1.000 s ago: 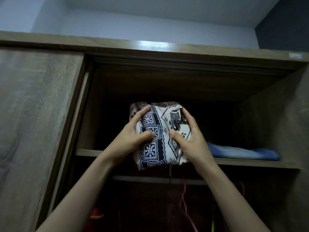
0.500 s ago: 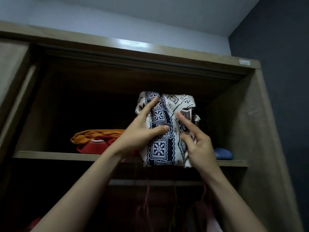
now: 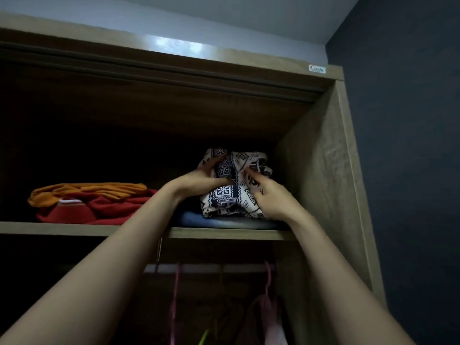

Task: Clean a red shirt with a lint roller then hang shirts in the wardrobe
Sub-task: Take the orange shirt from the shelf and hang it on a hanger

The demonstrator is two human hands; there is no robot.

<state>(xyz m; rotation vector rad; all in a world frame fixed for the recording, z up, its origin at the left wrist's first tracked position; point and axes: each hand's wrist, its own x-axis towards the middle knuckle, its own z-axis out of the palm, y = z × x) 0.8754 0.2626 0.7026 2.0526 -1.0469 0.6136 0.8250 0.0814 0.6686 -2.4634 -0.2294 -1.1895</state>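
Observation:
A folded white cloth with a dark blue pattern point(image 3: 230, 195) sits on a blue folded garment point(image 3: 196, 219) at the right end of the wardrobe's upper shelf point(image 3: 82, 229). My left hand point(image 3: 199, 179) grips the cloth's left side, thumb on its front. On the cloth's right side my right hand point(image 3: 271, 197) holds it with curled fingers. A folded red shirt point(image 3: 109, 207) lies on the shelf to the left, under an orange garment point(image 3: 87, 190).
The wardrobe's right wall point(image 3: 321, 185) stands close beside the cloth. Below the shelf a hanging rail point(image 3: 211, 268) carries pink hangers point(image 3: 267, 277) and hanging clothes. A dark blue room wall point(image 3: 410, 170) is at the right.
Both hands have carried the patterned cloth to the right and set it down on the blue garment on the shelf. The view has shifted right and the red and orange pile has come into sight.

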